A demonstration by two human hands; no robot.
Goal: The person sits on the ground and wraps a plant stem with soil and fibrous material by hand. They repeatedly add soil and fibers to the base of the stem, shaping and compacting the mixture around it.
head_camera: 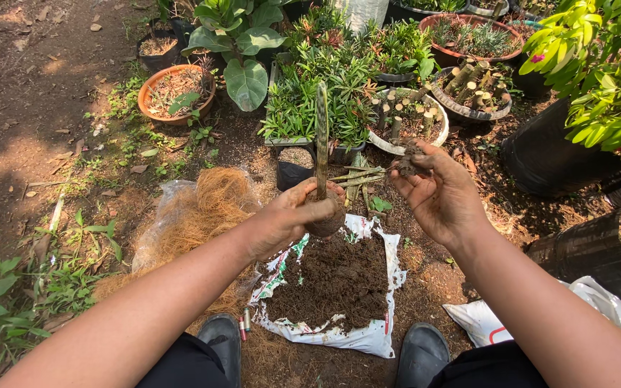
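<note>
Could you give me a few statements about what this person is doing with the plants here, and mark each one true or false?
1. The left hand holds a tall green cutting upright by a ball of soil at its base. True.
2. The right hand is empty. False: its fingertips pinch a small clump of soil.
3. A heap of dark soil lies on an opened white bag between the person's shoes. True.
4. The pile of brown fibre lies on the person's right. False: it is on the left, beside the bag.
5. The orange clay pot holds a big leafy plant. False: it holds mostly dry debris.
</note>
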